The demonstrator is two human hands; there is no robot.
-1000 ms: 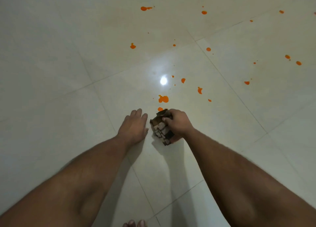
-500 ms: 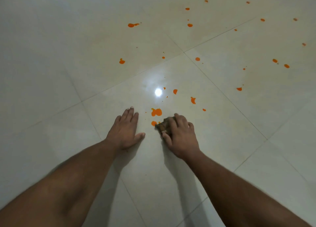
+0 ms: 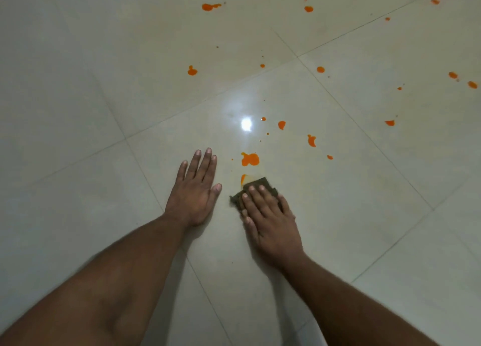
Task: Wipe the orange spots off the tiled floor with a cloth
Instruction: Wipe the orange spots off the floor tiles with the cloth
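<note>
Both hands lie flat on the tiled floor [image 3: 78, 111], left hand [image 3: 194, 194] bare with fingers straight, right hand [image 3: 269, 218] pressing the dark cloth [image 3: 260, 184] against a smeared orange spot [image 3: 243, 179], other orange spots [image 3: 250, 159] scattered beyond

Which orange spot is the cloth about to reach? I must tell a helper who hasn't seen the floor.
Find the right hand pressing the dark cloth flat. At the cloth's far edge lies a half-smeared spot. Unlike the solid blob beyond it, it trails a pale yellowish film.
</note>
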